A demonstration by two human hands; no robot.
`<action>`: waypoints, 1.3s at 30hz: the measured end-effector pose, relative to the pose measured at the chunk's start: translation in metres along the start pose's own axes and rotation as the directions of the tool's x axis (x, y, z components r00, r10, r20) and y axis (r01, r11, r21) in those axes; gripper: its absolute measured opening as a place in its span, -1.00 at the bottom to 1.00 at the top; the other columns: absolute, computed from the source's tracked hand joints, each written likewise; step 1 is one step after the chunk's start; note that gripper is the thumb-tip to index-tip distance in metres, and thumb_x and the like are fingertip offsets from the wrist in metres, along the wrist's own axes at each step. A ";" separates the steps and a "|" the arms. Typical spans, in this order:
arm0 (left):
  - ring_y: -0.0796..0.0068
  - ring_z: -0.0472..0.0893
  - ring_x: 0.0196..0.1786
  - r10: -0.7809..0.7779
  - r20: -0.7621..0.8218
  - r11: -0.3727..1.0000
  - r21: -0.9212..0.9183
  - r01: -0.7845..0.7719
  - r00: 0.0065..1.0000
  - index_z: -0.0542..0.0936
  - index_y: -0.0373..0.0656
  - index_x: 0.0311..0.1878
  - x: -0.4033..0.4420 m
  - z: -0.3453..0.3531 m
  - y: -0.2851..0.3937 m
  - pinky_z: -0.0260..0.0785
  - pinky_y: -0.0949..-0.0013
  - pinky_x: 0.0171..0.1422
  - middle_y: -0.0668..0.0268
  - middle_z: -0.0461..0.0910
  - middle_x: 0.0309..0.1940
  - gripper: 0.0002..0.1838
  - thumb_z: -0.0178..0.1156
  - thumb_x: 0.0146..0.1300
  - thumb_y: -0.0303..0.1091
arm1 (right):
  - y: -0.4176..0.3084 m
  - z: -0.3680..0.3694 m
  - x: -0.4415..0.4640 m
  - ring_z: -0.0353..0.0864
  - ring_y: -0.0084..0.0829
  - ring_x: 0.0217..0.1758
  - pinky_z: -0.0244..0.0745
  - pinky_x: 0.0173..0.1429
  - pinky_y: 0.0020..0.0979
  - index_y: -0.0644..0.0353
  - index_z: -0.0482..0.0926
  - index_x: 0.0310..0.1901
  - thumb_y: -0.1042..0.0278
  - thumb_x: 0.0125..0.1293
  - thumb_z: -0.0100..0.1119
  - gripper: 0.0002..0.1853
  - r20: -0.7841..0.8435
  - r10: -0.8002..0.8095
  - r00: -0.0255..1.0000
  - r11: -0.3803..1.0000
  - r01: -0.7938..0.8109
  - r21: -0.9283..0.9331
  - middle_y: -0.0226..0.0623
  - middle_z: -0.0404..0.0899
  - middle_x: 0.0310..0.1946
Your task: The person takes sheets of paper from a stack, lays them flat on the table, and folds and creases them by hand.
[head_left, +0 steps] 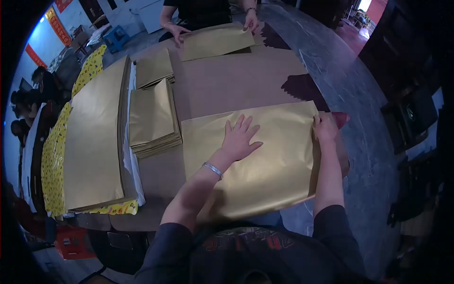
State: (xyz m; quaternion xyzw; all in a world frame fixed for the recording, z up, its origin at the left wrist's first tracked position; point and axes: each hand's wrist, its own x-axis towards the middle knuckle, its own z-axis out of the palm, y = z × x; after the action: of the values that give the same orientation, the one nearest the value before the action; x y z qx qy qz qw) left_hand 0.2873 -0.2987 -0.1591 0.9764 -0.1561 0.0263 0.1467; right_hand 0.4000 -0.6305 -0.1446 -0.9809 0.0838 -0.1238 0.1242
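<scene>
A large gold paper sheet (279, 156) lies before me on the brown-covered table (213, 87). My left hand (240, 139) rests flat on its upper middle, palm down with fingers spread, a silver bracelet on the wrist. At the sheet's right edge, near the far corner, the fingers of my right hand (326, 128) are closed on the edge. Left of the sheet sits a stack of folded gold papers (152, 116), with a smaller stack (153, 68) behind it. Farther left is a tall pile of large gold sheets (94, 137).
Across the table a person's hands (177, 32) hold another gold sheet (217, 42). Yellow patterned cloth (54, 161) shows beneath the left pile. Dark torn-edged patches (305, 90) lie at the right edge. A blue stool (116, 38) and a red crate (71, 242) stand on the floor.
</scene>
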 end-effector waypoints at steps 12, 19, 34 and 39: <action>0.06 -0.08 0.63 -0.007 0.038 1.000 -0.011 0.008 0.999 0.37 0.07 0.43 0.000 -0.006 0.001 -0.22 -0.42 0.54 0.14 0.05 0.57 -0.30 0.05 0.34 0.25 | 0.006 0.001 -0.001 0.61 0.05 0.05 0.52 0.09 0.00 0.11 0.67 -0.02 0.02 0.38 0.11 -0.63 -0.040 -0.100 0.994 0.995 0.099 -0.011 0.01 0.64 -0.05; 0.07 -0.11 0.64 -0.008 0.053 0.999 -0.030 0.009 0.999 0.35 0.08 0.44 0.000 -0.007 0.000 -0.26 -0.40 0.55 0.16 0.03 0.57 -0.30 0.02 0.35 0.27 | 0.013 0.011 0.005 0.59 0.09 0.03 0.50 0.08 0.00 0.21 0.66 -0.07 0.09 0.38 0.12 -0.66 -0.010 -0.042 0.999 0.998 0.042 -0.054 0.06 0.63 -0.08; 0.03 -0.05 0.62 -0.008 0.012 1.000 -0.006 0.008 1.000 0.37 0.12 0.43 0.001 -0.001 0.000 -0.19 -0.42 0.52 0.18 0.09 0.55 -0.30 0.06 0.33 0.27 | -0.003 -0.007 -0.004 0.63 0.05 0.04 0.51 0.16 -0.03 0.15 0.71 -0.07 -0.05 0.37 0.05 -0.56 -0.043 -0.023 0.999 0.999 0.021 -0.029 0.06 0.66 -0.09; -0.01 0.01 0.60 -0.010 0.007 1.000 0.030 0.010 1.000 0.38 0.10 0.42 0.003 0.004 -0.002 -0.20 -0.43 0.52 0.17 0.12 0.53 -0.30 0.11 0.30 0.24 | -0.011 -0.017 -0.006 0.64 0.03 0.01 0.51 0.14 -0.02 0.23 0.70 -0.15 -0.01 0.37 0.02 -0.56 0.025 0.065 0.998 0.998 -0.065 -0.002 0.08 0.65 -0.09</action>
State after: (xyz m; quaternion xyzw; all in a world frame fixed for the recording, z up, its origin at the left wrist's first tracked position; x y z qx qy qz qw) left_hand 0.2912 -0.2996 -0.1633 0.9794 -0.1514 0.0244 0.1316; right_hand 0.3915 -0.6227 -0.1272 -0.9793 0.1142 -0.1073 0.1285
